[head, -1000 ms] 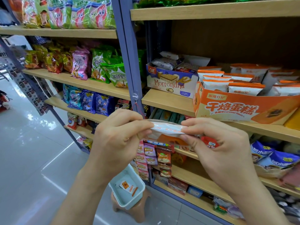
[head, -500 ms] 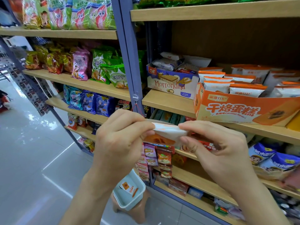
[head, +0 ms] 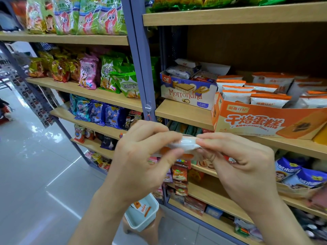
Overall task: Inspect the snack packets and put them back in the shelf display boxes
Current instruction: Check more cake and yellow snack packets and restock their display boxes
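Note:
A small white and orange snack packet (head: pixel 188 144) is held edge-on between both hands at chest height in front of the shelves. My left hand (head: pixel 141 156) pinches its left end with thumb and fingers. My right hand (head: pixel 237 160) pinches the right end. Up and to the right, the orange display box (head: pixel 261 121) with caramel cake print stands on the wooden shelf, filled with several matching white and orange packets (head: pixel 265 101). Below my hands, a pale blue basket (head: pixel 150 220) holds one more such packet (head: pixel 141 208).
A white and purple Morrondna wafer box (head: pixel 187 94) stands left of the orange box. A grey-blue upright post (head: pixel 139 68) divides the shelving. Bagged snacks fill the left shelves and lower rows. The basket rests on a brown stool (head: pixel 146 232) on the glossy tiled floor (head: pixel 35 174).
The packet has been tilted and turned slightly between my fingers, and both hands have shifted a little; the shelves and boxes are unchanged.

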